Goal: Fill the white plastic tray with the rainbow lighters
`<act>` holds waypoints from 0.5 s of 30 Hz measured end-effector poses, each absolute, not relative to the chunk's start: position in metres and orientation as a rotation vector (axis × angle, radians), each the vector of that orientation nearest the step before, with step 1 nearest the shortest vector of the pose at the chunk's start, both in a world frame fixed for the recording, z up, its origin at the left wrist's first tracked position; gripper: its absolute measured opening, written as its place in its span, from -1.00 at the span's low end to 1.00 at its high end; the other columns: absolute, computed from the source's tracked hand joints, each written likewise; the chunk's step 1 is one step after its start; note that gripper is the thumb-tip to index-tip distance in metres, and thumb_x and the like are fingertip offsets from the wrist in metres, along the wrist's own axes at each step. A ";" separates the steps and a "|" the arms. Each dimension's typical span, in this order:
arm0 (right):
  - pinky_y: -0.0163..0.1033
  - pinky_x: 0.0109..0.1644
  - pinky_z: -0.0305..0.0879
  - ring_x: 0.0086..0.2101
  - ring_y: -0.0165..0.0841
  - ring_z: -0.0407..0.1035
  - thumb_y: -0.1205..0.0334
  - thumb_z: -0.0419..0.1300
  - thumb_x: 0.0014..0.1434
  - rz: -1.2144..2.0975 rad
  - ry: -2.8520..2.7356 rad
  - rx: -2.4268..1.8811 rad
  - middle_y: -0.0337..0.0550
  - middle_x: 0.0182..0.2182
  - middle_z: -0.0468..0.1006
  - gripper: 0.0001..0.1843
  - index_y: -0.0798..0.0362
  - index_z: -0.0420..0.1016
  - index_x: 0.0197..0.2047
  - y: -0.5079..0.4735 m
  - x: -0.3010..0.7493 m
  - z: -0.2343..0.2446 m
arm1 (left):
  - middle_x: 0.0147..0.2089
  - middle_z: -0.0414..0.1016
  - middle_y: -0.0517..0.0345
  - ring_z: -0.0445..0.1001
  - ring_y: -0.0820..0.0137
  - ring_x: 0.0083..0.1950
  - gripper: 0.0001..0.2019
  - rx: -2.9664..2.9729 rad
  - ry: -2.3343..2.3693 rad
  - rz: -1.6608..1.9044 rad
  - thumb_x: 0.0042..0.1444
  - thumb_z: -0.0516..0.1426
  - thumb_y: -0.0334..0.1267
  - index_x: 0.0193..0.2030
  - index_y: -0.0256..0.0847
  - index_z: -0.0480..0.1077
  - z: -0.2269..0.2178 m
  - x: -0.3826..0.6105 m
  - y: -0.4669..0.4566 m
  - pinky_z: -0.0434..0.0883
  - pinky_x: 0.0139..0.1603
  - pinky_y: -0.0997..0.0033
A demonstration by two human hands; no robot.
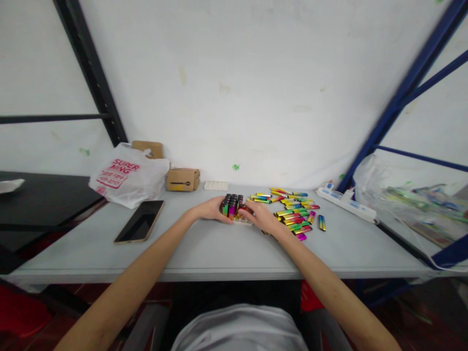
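Several upright lighters (229, 206) with black tops and green, purple and dark bodies stand close together in a white tray (243, 222) at the middle of the table. My left hand (212, 209) curves round the left side of this group, its fingers and thumb closed against it. From the right, my right hand (259, 214) reaches to the tray's right part, fingers pinched on a lighter with a bit of red showing; most of it is hidden. Beside the right hand lies a loose pile of shiny lighters (294, 214) in yellow, red, green and blue.
A phone (140, 222) lies at left, near a white plastic bag (129, 175) and a small cardboard box (183, 180). Against the wall sits another white tray (216, 185). A power strip (346, 204) and a clear bag (413, 195) are at right, by blue shelf posts.
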State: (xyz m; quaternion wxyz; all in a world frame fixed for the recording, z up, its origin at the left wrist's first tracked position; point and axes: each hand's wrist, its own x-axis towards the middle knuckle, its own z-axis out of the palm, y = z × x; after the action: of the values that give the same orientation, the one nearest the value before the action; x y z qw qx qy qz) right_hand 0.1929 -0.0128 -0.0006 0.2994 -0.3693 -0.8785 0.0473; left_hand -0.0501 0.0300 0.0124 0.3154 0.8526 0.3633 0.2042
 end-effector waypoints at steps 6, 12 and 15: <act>-0.26 -0.32 0.09 -0.46 -0.34 0.28 0.03 0.13 0.35 0.053 -2.383 -1.149 -0.14 -0.49 0.45 -0.68 0.03 0.44 -0.37 -0.012 0.190 -0.005 | 0.08 0.55 0.05 0.48 0.10 0.07 -0.17 2.242 0.976 0.530 -0.28 0.43 0.07 0.14 -0.24 0.36 0.013 -0.050 0.029 0.41 0.13 0.17; -0.26 -0.37 0.10 -0.51 -0.38 0.18 -0.20 0.02 0.34 0.399 -2.122 -0.939 -0.24 -0.57 0.33 -0.47 0.00 0.30 -0.50 -0.038 0.185 0.024 | 0.08 0.55 0.04 0.49 0.10 0.06 -0.16 2.221 0.920 0.533 -0.27 0.42 0.05 0.17 -0.23 0.36 0.011 -0.051 0.032 0.42 0.13 0.13; -0.20 -0.38 0.21 -0.52 -0.32 0.22 -0.33 -0.14 0.33 0.648 -1.778 -0.790 -0.20 -0.58 0.29 -0.40 -0.05 0.20 -0.50 -0.089 0.184 0.053 | 0.11 0.53 0.02 0.49 0.10 0.08 -0.16 2.230 0.864 0.543 -0.25 0.42 0.03 0.20 -0.22 0.35 0.010 -0.051 0.033 0.41 0.15 0.15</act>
State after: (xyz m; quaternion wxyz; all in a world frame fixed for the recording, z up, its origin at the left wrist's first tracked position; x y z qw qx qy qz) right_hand 0.1839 -0.0890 0.0526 0.5187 -0.3295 -0.7411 0.2703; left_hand -0.0508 0.0328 0.0103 0.3380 0.8558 0.3317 0.2084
